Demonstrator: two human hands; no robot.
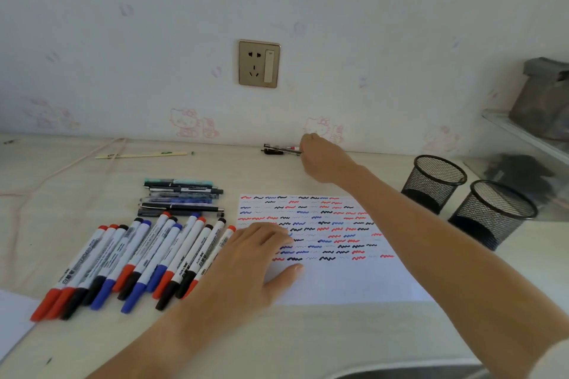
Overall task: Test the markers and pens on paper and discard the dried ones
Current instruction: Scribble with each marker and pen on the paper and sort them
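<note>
My R hand [320, 160] is at the far pens [281, 149] by the wall, fingers curled on their right end, grip unclear; pens lie left-right; L hand [255, 258] flat on paper [338, 280].

The left hand [257, 258] lies palm down with its fingers [277, 235] spread flat and the thumb angled out to the right, its bare forearm running back toward the lower left. The right arm is stretched far forward and to the left across the view, bare from elbow to wrist. At its end the right hand [321, 157] is turned knuckles up, its fingers curled inward and closed around something slender at the far side; the fingertips themselves are hidden behind the hand.
</note>
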